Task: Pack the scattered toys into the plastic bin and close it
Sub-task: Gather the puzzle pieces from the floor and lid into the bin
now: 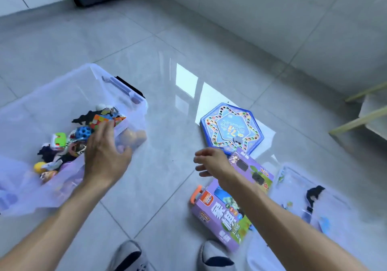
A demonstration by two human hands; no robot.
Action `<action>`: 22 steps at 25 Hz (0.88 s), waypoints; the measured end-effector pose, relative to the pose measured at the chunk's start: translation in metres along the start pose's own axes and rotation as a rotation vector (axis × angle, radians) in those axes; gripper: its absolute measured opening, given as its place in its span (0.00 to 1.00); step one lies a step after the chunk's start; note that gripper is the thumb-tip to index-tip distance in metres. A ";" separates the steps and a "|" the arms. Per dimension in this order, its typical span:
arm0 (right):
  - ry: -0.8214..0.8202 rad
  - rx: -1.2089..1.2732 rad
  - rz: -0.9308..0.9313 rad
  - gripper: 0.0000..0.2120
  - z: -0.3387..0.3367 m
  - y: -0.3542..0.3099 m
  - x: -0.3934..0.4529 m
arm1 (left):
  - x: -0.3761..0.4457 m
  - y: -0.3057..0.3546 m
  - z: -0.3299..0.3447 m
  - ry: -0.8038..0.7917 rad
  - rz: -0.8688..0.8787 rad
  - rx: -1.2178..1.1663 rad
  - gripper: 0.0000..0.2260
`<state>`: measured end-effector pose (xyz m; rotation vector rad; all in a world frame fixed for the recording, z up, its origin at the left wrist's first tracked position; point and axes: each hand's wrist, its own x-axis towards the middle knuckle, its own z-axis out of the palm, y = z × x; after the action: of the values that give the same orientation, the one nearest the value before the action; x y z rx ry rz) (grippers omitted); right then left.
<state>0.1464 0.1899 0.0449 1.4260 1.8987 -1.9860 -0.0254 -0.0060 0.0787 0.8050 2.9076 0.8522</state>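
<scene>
Floor (167, 65): glossy grey tiles with thin grout lines; a broad bare stretch runs from the wall at the far edge down between the bin and the boxes.
Plastic bin (52, 95): clear, thin-walled, rectangular with rounded rim, lid off, standing at the floor's left edge; a dark latch handle sits on its far rim.
Toys in bin (69, 141): a jumbled heap on the bin's bottom, among them a multicoloured puzzle cube (100, 122), a blue holed ball (84, 133), a green-and-white piece and black fabric.
Left hand (104, 155): over the bin's near right rim, palm down, fingers spread and loose, gripping nothing.
Right hand (211, 162): above the floor just left of the boxes, fingers half curled and empty.
Hexagonal game box (231, 128): blue, flat, star printed on its lid, lying on the floor right of centre.
Purple toy boxes (226, 214): two cardboard cartons, one with an orange handle, overlapping, toward the floor's near right.
Clear lid (326, 203): flat, transparent, blurred, at the floor's right edge; small items show on or through it, I cannot tell which.
Slippers (129, 256): grey, at the near edge.
</scene>
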 end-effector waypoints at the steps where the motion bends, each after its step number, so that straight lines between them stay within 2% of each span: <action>1: 0.087 -0.059 0.024 0.04 -0.021 0.025 -0.004 | -0.014 0.016 0.017 -0.110 0.086 -0.020 0.29; 4: 0.338 -0.197 0.041 0.05 -0.064 0.081 -0.013 | -0.050 0.058 0.069 -0.508 0.278 0.097 0.28; 6: 0.504 -0.255 0.095 0.11 -0.083 0.118 -0.017 | -0.070 0.073 0.105 -0.761 0.356 0.202 0.25; 8: 0.595 -0.310 0.215 0.22 -0.091 0.154 -0.019 | -0.083 0.075 0.138 -0.931 0.307 0.201 0.20; 11: 0.517 -0.141 0.410 0.32 -0.080 0.191 -0.015 | -0.094 0.065 0.179 -1.126 0.136 0.128 0.22; 12: 0.487 -0.057 0.406 0.32 -0.077 0.197 -0.017 | -0.095 0.061 0.189 -1.135 0.075 0.099 0.23; 14: 0.478 0.125 0.376 0.30 -0.075 0.206 -0.017 | -0.093 0.054 0.205 -1.051 -0.097 -0.030 0.23; 16: 0.444 0.288 0.356 0.25 -0.078 0.206 -0.017 | -0.089 0.049 0.214 -1.021 -0.341 -0.283 0.19; 18: 0.378 0.351 0.328 0.18 -0.078 0.204 -0.014 | -0.085 0.047 0.209 -1.019 -0.493 -0.475 0.13; 20: 0.374 0.263 0.263 0.15 -0.072 0.201 -0.010 | -0.076 0.039 0.197 -0.926 -0.530 -0.584 0.10; 22: 0.425 0.069 0.166 0.12 -0.066 0.196 -0.009 | -0.059 0.018 0.176 -0.776 -0.570 -0.684 0.10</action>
<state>0.3056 0.1900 -0.0875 2.0867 1.7834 -1.7973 0.0600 0.0679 -0.0700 0.1517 1.8174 1.0410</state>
